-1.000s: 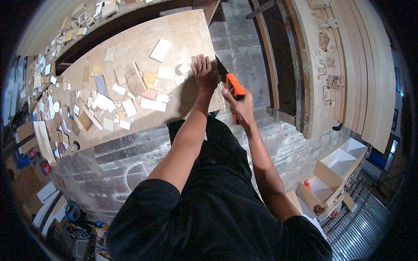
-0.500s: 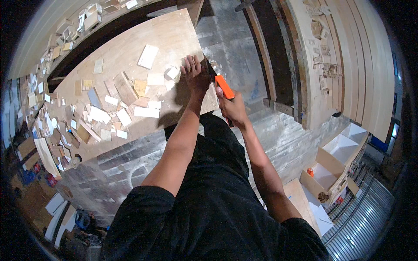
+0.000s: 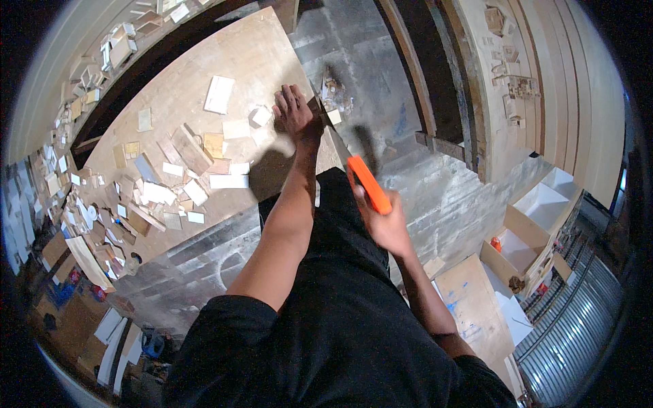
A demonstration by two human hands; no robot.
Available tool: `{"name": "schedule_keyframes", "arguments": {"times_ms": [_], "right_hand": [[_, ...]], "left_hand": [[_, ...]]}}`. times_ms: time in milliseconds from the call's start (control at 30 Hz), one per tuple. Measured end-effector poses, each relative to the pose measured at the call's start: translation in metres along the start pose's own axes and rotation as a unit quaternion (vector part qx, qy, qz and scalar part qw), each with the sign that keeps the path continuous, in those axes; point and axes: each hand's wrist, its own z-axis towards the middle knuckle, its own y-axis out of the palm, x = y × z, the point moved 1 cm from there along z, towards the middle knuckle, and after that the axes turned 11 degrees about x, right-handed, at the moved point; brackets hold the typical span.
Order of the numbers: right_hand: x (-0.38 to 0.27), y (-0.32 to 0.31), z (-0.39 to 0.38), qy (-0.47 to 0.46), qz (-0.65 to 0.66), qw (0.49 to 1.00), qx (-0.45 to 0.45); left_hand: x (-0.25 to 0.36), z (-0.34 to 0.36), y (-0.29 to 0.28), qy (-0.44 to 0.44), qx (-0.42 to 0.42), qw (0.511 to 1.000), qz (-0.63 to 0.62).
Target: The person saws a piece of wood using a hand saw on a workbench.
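My right hand (image 3: pixel 386 228) is wrapped around the orange handle of a handsaw (image 3: pixel 369 185). The saw's thin dark blade slants up and left to the right edge of the wooden worktable (image 3: pixel 262 51). My left hand (image 3: pixel 298 121) lies on the tabletop at that edge, fingers stretched out, close beside the blade. Whatever lies under its palm is hidden. Left of it, a white square offcut (image 3: pixel 260 116) and a pale rectangular piece (image 3: pixel 236 129) rest on the table.
Many wood offcuts (image 3: pixel 158 193) cover the table's left part. Sawdust and scraps (image 3: pixel 333 92) lie on the grey floor (image 3: pixel 347 41) past the table edge. At right stand a second bench (image 3: pixel 507 129) and open wooden boxes (image 3: pixel 520 238); a loose board (image 3: pixel 469 306) lies near my right elbow.
My right hand has drawn the saw back toward my body and slightly right, so more blade shows. My left hand stays at the table edge.
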Motion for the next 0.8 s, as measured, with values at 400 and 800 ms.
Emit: {"name": "schedule_keyframes", "arguments": {"times_ms": [400, 800], "right_hand": [[0.013, 0.011, 0.002, -0.068, -0.003, 0.998, -0.012], [0.025, 0.007, -0.009, -0.057, -0.023, 0.998, 0.005]], "left_hand": [[-0.007, -0.007, 0.006, -0.008, -0.036, 0.999, 0.003], [-0.008, -0.009, 0.013, -0.005, 0.012, 1.0, 0.027]]}}
